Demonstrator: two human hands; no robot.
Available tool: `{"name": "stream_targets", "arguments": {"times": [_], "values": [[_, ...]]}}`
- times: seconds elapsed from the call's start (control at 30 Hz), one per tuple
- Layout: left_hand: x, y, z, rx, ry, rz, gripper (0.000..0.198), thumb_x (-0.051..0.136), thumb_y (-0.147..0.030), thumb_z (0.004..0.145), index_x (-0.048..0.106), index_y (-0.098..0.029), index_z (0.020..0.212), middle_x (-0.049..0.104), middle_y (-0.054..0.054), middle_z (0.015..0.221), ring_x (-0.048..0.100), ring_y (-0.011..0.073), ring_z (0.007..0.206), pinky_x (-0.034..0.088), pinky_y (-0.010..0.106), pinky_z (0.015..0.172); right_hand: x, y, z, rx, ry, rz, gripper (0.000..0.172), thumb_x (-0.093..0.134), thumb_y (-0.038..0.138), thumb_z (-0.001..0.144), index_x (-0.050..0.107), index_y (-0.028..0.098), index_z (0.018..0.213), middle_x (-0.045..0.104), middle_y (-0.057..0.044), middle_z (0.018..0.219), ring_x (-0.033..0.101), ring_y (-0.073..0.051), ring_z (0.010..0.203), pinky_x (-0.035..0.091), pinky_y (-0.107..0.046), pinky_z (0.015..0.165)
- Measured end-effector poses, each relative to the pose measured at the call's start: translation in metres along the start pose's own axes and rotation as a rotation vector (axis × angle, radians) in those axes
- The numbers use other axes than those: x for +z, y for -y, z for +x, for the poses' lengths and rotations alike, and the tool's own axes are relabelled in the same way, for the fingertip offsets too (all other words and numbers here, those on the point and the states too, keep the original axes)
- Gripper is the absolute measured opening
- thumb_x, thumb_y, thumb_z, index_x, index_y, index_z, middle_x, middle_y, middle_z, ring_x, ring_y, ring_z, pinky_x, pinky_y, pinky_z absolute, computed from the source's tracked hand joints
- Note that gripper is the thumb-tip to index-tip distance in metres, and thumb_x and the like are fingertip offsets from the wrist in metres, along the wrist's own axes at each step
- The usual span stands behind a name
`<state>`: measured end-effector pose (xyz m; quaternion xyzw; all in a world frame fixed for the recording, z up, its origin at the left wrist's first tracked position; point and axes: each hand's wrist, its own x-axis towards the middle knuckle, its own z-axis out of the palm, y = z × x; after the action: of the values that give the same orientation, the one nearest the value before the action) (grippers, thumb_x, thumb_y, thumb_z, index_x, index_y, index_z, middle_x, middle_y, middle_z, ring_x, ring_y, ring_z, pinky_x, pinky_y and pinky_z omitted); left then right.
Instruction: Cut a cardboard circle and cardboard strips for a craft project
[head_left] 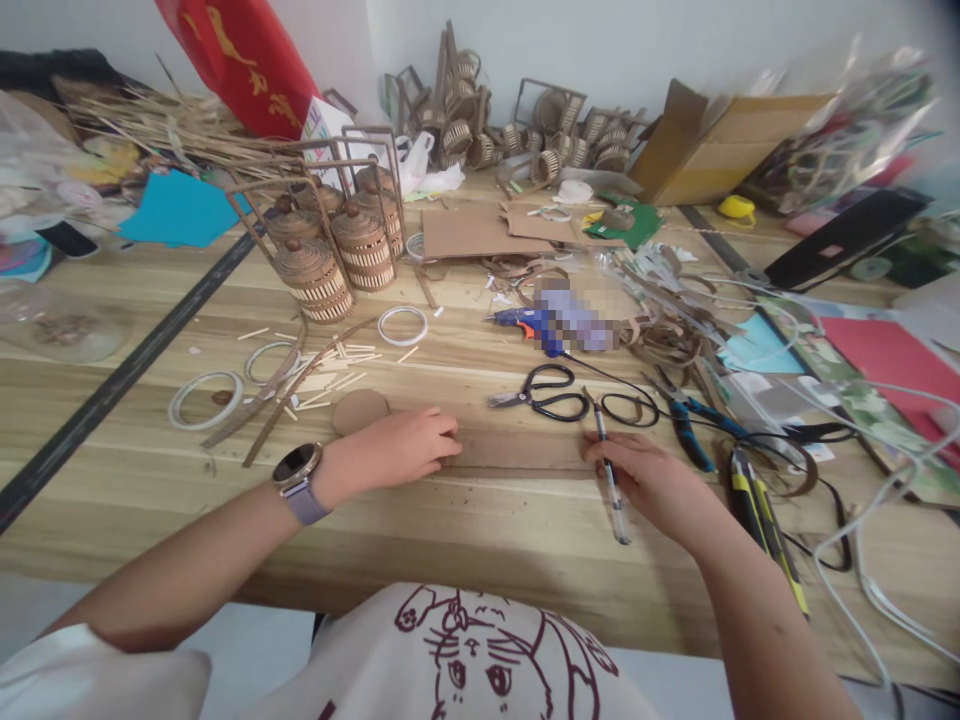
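A flat brown strip [525, 452], which looks like cardboard, lies lengthwise on the wooden table in front of me. My left hand [409, 443], with a watch on its wrist, has its fingers closed at the strip's left end. At the other end is my right hand [645, 475], its fingers bent and pressed together. A pen [610, 485] runs across those fingers, tip pointing away from me. Just beyond the strip lie black-handled scissors [551, 393]. A round brown disc [360, 411] is partly behind my left hand.
Small lidded baskets [364, 245] with tall handles stand back left. Thin sticks [330, 375] and tape rolls [206, 400] lie left. A blue glue gun [529, 322], pliers [690, 425], yellow-black cutters [765, 530] and loose cables [862, 570] crowd the right. A cardboard box [712, 150] stands behind.
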<state>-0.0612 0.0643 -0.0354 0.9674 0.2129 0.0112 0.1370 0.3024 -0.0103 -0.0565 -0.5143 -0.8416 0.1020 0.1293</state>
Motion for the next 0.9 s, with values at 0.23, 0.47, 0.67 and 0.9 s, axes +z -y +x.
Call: {"name": "stream_targets", "arguments": {"times": [0.23,0.47,0.67,0.9], "values": [[-0.021,0.005,0.027,0.054,0.190,0.064,0.023,0.063,0.000,0.088,0.073,-0.020,0.089,0.067,0.003,0.093,0.060,0.0167,0.074,0.036,0.029,0.055,0.008,-0.009,-0.001,-0.047,-0.054,0.028,0.032,0.044,0.010,0.082,0.070,0.026,0.092,0.078,-0.009,0.107,0.075,-0.029,0.098,0.062,-0.043,0.080],[-0.030,-0.003,0.065,0.147,0.293,0.077,0.025,0.068,0.004,0.081,0.068,-0.019,0.070,0.071,0.004,0.073,0.059,0.0168,0.060,0.035,0.031,0.051,0.016,-0.017,-0.004,-0.073,-0.107,0.014,0.029,0.045,0.015,0.086,0.069,0.029,0.095,0.078,-0.009,0.105,0.075,-0.031,0.096,0.064,-0.045,0.079],[-0.032,-0.011,0.074,0.184,0.309,0.133,0.019,0.067,-0.001,0.087,0.070,-0.019,0.086,0.072,0.005,0.073,0.060,0.0181,0.061,0.036,0.030,0.051,0.012,-0.013,-0.002,-0.073,-0.100,0.029,0.031,0.043,0.014,0.088,0.070,0.027,0.092,0.079,-0.009,0.108,0.075,-0.030,0.099,0.064,-0.045,0.082],[-0.033,-0.017,0.058,0.156,0.341,0.202,0.020,0.059,0.000,0.090,0.068,-0.014,0.103,0.071,0.012,0.101,0.065,0.0224,0.080,0.046,0.031,0.063,0.010,-0.012,-0.003,-0.081,-0.092,0.006,0.030,0.043,0.015,0.089,0.072,0.024,0.094,0.079,-0.012,0.109,0.076,-0.032,0.097,0.065,-0.047,0.078]]}}
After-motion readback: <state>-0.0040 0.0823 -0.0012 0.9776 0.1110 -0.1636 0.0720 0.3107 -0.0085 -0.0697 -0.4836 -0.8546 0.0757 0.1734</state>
